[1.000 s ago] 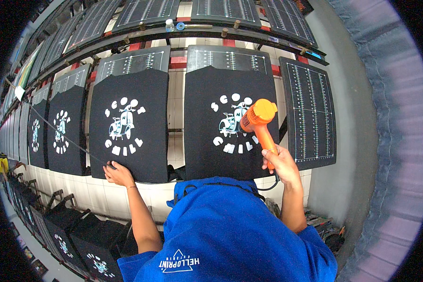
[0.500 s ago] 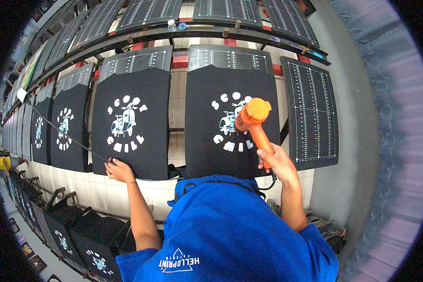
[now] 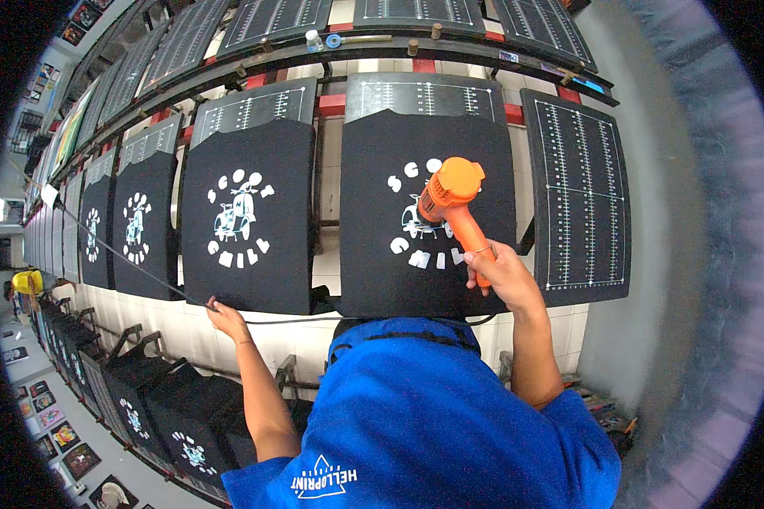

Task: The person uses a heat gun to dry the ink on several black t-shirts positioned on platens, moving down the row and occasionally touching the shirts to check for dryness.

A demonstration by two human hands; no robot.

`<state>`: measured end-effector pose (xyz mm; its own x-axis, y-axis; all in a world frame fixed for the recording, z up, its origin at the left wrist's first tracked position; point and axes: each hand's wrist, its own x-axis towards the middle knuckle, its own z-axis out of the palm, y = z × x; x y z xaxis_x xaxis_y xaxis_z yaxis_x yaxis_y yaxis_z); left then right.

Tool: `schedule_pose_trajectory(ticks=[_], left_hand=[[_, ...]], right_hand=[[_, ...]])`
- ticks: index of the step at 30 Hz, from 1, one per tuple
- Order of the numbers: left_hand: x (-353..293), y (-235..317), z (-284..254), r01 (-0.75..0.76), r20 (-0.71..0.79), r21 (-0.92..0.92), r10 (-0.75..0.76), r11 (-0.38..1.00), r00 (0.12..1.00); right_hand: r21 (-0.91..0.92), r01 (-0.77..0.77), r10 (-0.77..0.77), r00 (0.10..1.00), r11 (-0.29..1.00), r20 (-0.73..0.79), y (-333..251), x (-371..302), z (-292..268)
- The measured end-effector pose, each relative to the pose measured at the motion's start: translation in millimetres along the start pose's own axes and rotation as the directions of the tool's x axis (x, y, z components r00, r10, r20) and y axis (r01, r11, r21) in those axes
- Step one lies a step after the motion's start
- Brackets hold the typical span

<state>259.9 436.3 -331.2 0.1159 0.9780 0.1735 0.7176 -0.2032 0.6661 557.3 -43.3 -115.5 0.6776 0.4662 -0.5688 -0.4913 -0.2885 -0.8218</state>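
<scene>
My right hand is wrapped round the handle of an orange hair dryer. The dryer hangs over a black T-shirt stretched on a board, its head covering part of the white and pale blue scooter print. In my left hand is the dryer's black power cord, pinched near the lower edge of a second black T-shirt with the same print. From there the cord runs up to the far left, and another stretch passes in front of my waist toward the dryer.
A bare printing board with ruled marks stands at the right, near a grey wall. Beyond the shirts runs a dark rail carrying a small bottle and a tape roll. More printed shirts line the left.
The view has shifted slightly, so the boards sit a little further right. The dryer still points at the same print, and the cord now stretches visibly across my waist.
</scene>
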Motion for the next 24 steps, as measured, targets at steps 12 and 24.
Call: schedule_pose_trajectory(ticks=[12,24], left_hand=[[33,-66,-54,0.045,0.042,0.110,-0.049,0.993,0.998],[113,-76,7,-0.175,-0.036,0.121,0.181,0.977,0.983]], right_hand=[[0.040,0.017,-0.014,0.998,0.999,-0.068,-3,19,17],[0.038,0.040,-0.026,0.948,0.998,-0.316,-10,20,83]])
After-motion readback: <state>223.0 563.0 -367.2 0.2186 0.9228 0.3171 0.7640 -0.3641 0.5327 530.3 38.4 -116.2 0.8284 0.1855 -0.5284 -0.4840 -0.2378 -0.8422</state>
